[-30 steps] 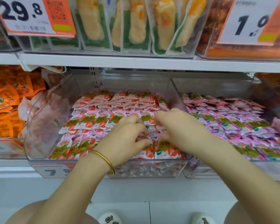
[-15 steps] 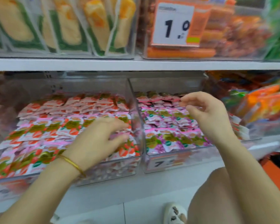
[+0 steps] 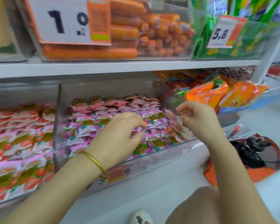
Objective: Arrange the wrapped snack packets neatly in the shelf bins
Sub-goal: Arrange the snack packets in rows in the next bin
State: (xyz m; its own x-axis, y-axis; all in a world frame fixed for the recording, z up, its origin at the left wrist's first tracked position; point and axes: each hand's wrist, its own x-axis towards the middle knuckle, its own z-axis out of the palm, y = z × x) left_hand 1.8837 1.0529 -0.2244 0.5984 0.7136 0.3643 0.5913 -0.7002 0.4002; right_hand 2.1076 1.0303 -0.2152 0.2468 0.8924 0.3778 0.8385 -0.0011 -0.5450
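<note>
**Item:** snack packets (image 3: pixel 90 131), small, in pink-and-purple wrap, laid in overlapping rows in the clear bin (image 3: pixel 152 159) on the lower shelf (image 3: pixel 168 183).
**Handling:** likely light, soft and slick, so prone to slide. Best pinched at the crimped ends or squared up as a small stack.
**Right hand** (image 3: pixel 199 120): fingers pinch a few tilted packets at the bin's right end.
**Left hand** (image 3: pixel 118 139): fingers curl onto the rows; whether they grip anything cannot be told.

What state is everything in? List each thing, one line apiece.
left hand: fingers curled onto the purple packets, grip unclear
right hand: pinches the tilted packets
tilted packets: on edge at the middle bin's right end
purple packets: lying in rows, filling the middle bin
strawberry packets: lying in rows, left bin
</note>
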